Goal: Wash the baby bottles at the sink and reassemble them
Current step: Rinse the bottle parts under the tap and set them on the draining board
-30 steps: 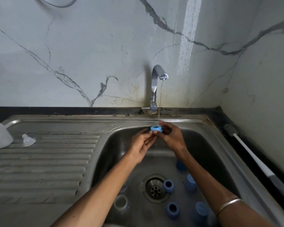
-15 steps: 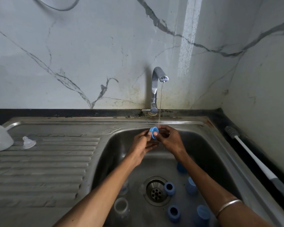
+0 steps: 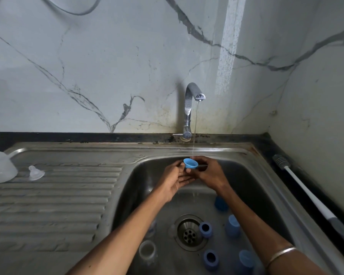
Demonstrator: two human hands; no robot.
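A small blue bottle ring (image 3: 190, 163) is held over the sink basin (image 3: 252, 187), just beside the thin stream from the tap (image 3: 191, 100). My right hand (image 3: 209, 173) pinches the ring from the right. My left hand (image 3: 174, 178) lies under and beside it with fingers fairly straight, touching its left side. Several blue rings and caps lie on the basin floor, among them a ring (image 3: 205, 229) by the drain and a cap (image 3: 232, 226). A clear bottle (image 3: 147, 250) stands in the basin at the lower left.
On the ribbed drainboard (image 3: 48, 199) at the left lie a clear bottle (image 3: 0, 167) and a clear teat (image 3: 35, 172). A long white bottle brush (image 3: 310, 195) rests on the dark counter along the right wall. The drain (image 3: 189, 232) is in the basin's middle.
The blue ring has been turned in my fingers from flat to on edge and back to its opening facing up. Both hands stay under the tap.
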